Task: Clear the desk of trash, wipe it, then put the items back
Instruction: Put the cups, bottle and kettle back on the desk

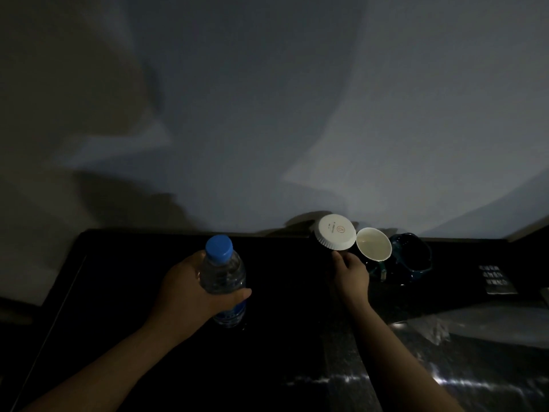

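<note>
As we work at the dim desk (282, 295), our left hand (190, 289) is wrapped round the water bottle (222, 272), which stands upright left of centre on the dark top. Our right hand (352, 272) reaches to the white-lidded cup (337, 231) at the far edge, fingertips just under its lid. Whether they grasp it, we cannot tell. An open paper cup (373, 244) sits just beside it on the right, so we judge a level hold on the body, not the lid, safest.

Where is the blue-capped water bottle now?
In the head view the water bottle is left of centre, gripped by the left hand, apart from the lidded cup.
</note>
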The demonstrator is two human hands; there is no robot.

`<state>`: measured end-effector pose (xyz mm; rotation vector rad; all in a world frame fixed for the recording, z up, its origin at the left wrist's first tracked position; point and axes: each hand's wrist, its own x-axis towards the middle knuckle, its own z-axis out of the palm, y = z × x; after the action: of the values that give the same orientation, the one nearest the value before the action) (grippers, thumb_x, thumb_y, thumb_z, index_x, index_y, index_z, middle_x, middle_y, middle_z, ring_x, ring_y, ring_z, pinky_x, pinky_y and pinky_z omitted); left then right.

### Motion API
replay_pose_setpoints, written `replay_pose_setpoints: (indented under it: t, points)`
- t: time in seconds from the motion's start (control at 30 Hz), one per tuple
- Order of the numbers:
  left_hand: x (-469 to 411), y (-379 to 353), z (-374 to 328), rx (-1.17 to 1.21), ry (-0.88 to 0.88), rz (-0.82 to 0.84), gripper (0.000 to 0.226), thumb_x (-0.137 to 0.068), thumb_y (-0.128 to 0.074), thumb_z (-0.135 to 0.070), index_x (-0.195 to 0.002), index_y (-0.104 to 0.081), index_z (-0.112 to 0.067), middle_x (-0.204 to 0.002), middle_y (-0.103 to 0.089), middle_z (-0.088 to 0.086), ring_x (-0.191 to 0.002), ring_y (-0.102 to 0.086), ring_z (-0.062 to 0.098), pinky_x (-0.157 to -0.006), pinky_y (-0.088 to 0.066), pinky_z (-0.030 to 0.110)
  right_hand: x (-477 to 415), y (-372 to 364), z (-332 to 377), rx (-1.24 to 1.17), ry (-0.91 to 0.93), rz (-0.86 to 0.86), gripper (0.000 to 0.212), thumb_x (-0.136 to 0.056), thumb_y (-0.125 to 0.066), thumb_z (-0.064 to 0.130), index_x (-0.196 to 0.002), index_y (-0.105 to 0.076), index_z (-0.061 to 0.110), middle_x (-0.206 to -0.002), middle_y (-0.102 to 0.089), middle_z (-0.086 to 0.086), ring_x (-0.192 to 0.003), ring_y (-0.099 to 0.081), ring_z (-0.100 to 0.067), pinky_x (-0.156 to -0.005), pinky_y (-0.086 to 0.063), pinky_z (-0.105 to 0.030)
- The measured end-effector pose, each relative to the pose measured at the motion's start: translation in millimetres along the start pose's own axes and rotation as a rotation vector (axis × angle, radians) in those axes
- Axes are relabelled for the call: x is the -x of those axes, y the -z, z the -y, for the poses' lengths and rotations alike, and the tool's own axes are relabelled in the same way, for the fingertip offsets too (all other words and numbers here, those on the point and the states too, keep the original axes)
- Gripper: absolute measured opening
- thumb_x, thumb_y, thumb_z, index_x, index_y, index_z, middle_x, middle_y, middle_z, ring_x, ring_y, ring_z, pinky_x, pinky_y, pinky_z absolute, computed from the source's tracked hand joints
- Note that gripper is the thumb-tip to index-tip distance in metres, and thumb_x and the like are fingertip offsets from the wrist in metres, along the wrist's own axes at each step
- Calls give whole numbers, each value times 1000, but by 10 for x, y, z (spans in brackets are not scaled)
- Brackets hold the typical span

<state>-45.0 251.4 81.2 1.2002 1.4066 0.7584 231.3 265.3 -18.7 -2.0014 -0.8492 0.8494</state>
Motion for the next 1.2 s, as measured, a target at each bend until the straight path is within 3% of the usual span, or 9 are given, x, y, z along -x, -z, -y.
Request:
replay_pose_setpoints:
  t: [0.17,0.3,0.37,0.53,0.63,0.77,0.93,1.07,1.2]
  points:
    - [-20,31,10,-23,3,-19,74,-28,-86,-59,-93,-66,-31,-89,-72,-22,-84,-69,4,-81,-53,28,-56,-68,-38,-16,-21,-17,28,-97,-52,28,-77,-61,10,-72,-64,-7,-71,-62,-24,-64,-48,-36]
    - [-59,33,-1,-65,22,-21,49,-52,-88,-24,-93,-63,-33,-84,-72,-19,-85,-66,4,-88,-53,33,-84,-109,-34,-7,-11,-10,26,-97,-51,27,-81,-62,10,-75,-64,-6,-73,-62,-22,-64,-45,-32]
    - [-72,28,-2,-79,30,-15,47,-56,-87,-18,-93,-62,-34,-83,-72,-18,-84,-66,2,-88,-52,33,-90,-124,-34,-4,-3,-15,26,-98,-51,27,-82,-63,9,-74,-64,-5,-72,-62,-21,-62,-44,-31]
    - [-86,35,15,-42,54,-5,70,-30,-86,-54,-94,-64,-32,-86,-72,-22,-83,-68,3,-82,-52,30,-116,-165,-84,-24,-29,-24,26,-97,-52,28,-79,-62,12,-75,-64,-5,-75,-64,-23,-70,-52,-40]
    - [-99,5,34,-42,57,-27,57,-41,-85,-36,-93,-63,-31,-83,-72,-21,-86,-67,5,-86,-52,34,-120,-165,-104,-26,-34,-30,26,-97,-51,27,-80,-61,9,-73,-63,-5,-73,-62,-20,-60,-45,-31]
    - [-112,-11,65,-66,31,-40,45,-56,-87,-15,-93,-64,-29,-82,-70,-28,-79,-67,-4,-80,-51,26,-112,-163,-139,-11,-43,-13,26,-98,-50,26,-85,-62,7,-74,-61,-3,-70,-59,-16,-54,-37,-26]
    - [-142,-15,67,-84,4,-43,45,-58,-88,-15,-93,-64,-30,-84,-70,-28,-80,-67,-5,-74,-49,18,-112,-202,-185,7,-55,-14,24,-98,-50,27,-91,-62,7,-76,-60,-1,-68,-55,-9,-54,-35,-23]
    - [-143,-17,88,-75,4,-43,44,-58,-88,-15,-92,-65,-29,-85,-71,-25,-81,-67,-3,-75,-50,20,-132,-210,-163,23,-45,-17,26,-98,-50,28,-91,-64,6,-78,-63,-3,-73,-59,-16,-56,-38,-26]
    - [-134,-5,94,-76,28,-33,44,-57,-87,-20,-92,-63,-33,-82,-68,-32,-79,-65,-8,-77,-49,20,-140,-205,-178,42,-94,8,28,-97,-52,32,-103,-64,7,-91,-67,-5,-87,-64,-22,-67,-42,-28]
